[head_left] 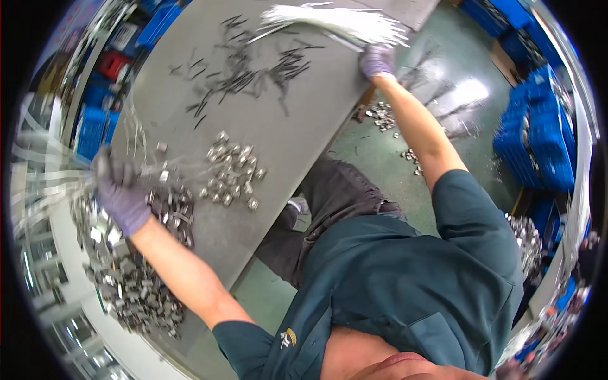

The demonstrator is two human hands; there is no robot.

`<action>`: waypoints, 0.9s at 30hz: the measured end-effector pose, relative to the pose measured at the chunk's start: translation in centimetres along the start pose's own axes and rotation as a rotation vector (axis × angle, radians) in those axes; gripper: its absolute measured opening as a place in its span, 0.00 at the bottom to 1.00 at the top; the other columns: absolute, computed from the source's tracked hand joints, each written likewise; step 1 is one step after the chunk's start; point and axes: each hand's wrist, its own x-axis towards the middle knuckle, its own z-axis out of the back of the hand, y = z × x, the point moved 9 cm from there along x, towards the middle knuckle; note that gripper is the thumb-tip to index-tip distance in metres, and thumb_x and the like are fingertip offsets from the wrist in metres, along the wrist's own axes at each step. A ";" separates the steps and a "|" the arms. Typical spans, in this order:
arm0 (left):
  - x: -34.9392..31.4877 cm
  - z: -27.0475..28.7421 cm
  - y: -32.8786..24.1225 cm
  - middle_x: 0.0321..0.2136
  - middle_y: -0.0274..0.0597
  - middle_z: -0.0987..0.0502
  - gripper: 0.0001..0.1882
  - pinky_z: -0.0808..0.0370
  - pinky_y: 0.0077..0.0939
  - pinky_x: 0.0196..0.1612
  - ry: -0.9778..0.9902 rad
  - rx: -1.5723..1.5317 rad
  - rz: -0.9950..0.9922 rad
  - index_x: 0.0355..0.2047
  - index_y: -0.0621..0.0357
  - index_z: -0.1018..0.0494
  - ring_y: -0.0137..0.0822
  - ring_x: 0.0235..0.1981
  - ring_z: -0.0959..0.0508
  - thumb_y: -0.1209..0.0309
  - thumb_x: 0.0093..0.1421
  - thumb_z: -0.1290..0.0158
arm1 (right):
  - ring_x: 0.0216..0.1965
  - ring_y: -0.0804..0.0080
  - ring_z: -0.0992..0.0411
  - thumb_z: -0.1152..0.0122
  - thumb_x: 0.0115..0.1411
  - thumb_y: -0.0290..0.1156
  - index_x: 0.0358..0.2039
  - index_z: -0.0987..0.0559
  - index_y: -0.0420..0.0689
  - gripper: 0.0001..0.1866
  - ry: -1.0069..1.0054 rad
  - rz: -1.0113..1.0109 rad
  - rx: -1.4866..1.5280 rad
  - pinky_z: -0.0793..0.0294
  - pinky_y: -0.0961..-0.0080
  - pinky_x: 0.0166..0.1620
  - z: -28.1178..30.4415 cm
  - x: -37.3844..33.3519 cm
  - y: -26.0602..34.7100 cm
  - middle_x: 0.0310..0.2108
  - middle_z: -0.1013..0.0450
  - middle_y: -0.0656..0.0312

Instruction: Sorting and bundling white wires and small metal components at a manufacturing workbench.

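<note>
Left hand (119,190), in a purple glove, closed around a blurred handful of thin white strips (44,171) at the left edge of the grey table (297,139), just above a large heap of small metal clips (126,272). Right hand (377,60), also gloved, stretched far across, fingers closed on the end of a bundle of white strips (329,22) lying at the table's far edge. Between both, a smaller cluster of shiny clips (231,171) and scattered dark pins (247,69). Blue crates (538,133) stacked on the green floor, well apart on the right.
</note>
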 end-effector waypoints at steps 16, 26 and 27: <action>-3.0 3.4 -1.1 0.27 0.33 0.29 0.26 0.27 0.48 0.39 -0.115 -0.124 -0.108 0.51 0.59 0.33 0.34 0.33 0.26 0.65 0.51 0.46 | 0.32 0.53 0.27 0.46 0.50 0.25 0.36 0.27 0.42 0.11 0.732 0.858 0.686 0.27 0.64 0.35 9.0 -18.6 20.5 0.29 0.27 0.53; -3.9 -2.3 -3.0 0.21 0.41 0.30 0.22 0.26 0.35 0.33 0.164 0.105 -0.132 0.34 0.64 0.30 0.35 0.23 0.28 0.54 0.52 0.43 | 0.22 0.80 0.29 0.47 0.58 0.30 0.37 0.24 0.41 0.09 0.727 1.076 0.919 0.28 0.80 0.28 27.9 -5.7 49.4 0.22 0.27 0.62; -4.1 -2.3 -3.3 0.21 0.41 0.30 0.22 0.26 0.35 0.33 0.148 0.108 -0.151 0.34 0.64 0.30 0.35 0.23 0.28 0.54 0.52 0.43 | 0.22 0.83 0.29 0.47 0.58 0.29 0.36 0.24 0.41 0.09 0.836 1.061 0.991 0.29 0.82 0.27 29.2 -5.8 51.5 0.21 0.27 0.63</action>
